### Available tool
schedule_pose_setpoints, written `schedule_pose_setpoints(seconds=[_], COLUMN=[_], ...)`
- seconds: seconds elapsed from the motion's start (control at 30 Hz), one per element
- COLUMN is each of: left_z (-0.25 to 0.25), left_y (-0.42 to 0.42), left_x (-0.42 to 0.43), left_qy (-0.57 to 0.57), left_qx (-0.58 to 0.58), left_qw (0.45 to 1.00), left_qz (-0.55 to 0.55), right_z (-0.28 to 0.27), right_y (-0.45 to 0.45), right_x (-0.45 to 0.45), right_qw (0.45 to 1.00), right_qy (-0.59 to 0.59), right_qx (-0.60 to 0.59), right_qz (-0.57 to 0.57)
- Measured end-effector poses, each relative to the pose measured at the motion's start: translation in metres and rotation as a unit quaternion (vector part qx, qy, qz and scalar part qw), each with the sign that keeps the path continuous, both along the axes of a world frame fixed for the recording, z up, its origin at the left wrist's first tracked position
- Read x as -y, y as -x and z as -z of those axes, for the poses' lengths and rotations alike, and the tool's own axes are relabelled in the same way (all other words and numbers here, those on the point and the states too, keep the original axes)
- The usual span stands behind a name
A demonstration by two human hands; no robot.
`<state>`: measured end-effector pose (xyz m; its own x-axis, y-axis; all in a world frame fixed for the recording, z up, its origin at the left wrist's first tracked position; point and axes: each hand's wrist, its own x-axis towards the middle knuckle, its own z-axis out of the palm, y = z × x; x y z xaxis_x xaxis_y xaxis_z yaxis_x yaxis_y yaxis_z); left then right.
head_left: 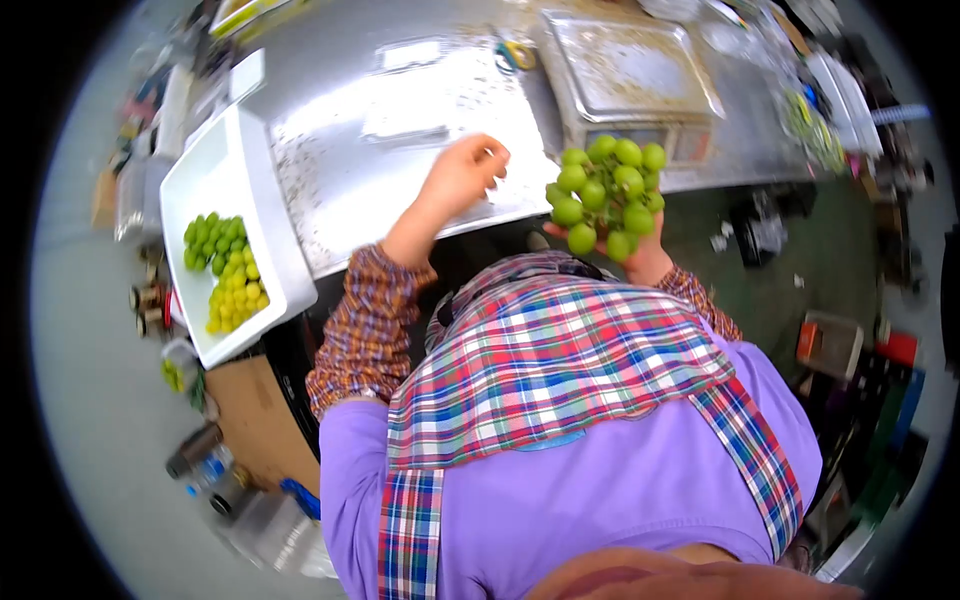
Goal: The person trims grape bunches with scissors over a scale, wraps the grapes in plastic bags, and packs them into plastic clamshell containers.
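A bunch of large green grapes (607, 190) rests on my right hand (648, 250), which is mostly hidden beneath it at the table's front edge. My left hand (466, 175) is over the metal table (330, 190), to the left of that bunch and apart from it. Its fingers are curled and slightly blurred, and whether anything small is between them cannot be made out. At the far left, a white foam box (275, 240) holds green grapes (215, 240) and yellower grapes (238, 298).
Clear plastic trays (408, 120) lie on the table. Scissors (516, 55) with yellow and teal handles are near the back. A lidded metal container (630, 70) stands behind the held bunch. Cardboard (255, 415) is at lower left, and a bin (832, 345) is at right.
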<state>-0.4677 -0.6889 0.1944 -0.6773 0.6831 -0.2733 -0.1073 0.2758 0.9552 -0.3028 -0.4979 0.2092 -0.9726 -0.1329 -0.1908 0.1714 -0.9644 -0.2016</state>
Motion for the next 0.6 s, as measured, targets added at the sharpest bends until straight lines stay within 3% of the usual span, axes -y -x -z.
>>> schedule_pose_setpoints(seconds=[0.13,0.3,0.37,0.4,0.43,0.5,0.6], left_z=[0.015,0.05,0.086,0.079,0.113,0.135,0.14], left_y=[0.06,0.128,0.168,0.17,0.197,0.211,0.208], left_x=[-0.051,-0.123,-0.154,-0.165,-0.174,-0.193,-0.204], left_qy=[0.061,0.164,0.227,0.265,0.292,0.337,0.398], left_qx=[-0.002,-0.09,-0.153,-0.178,-0.264,-0.371,-0.365], left_qw=[0.998,0.982,0.962,0.947,0.918,0.864,0.84], left_qz=[0.026,-0.002,-0.023,-0.033,-0.037,-0.041,-0.05], right_z=[-0.01,-0.004,0.001,0.001,-0.003,-0.002,0.014], right_y=[-0.005,-0.015,-0.015,-0.014,-0.013,-0.01,-0.003], right_x=[-0.011,-0.051,-0.074,-0.085,-0.096,-0.123,-0.168], right_qw=[0.994,0.99,0.989,0.989,0.988,0.988,0.987], right_qy=[-0.004,0.007,0.005,0.004,0.002,0.004,0.046], right_qx=[0.026,-0.02,-0.038,-0.046,-0.053,-0.056,-0.072], right_qz=[0.106,0.137,0.142,0.144,0.143,0.141,0.135])
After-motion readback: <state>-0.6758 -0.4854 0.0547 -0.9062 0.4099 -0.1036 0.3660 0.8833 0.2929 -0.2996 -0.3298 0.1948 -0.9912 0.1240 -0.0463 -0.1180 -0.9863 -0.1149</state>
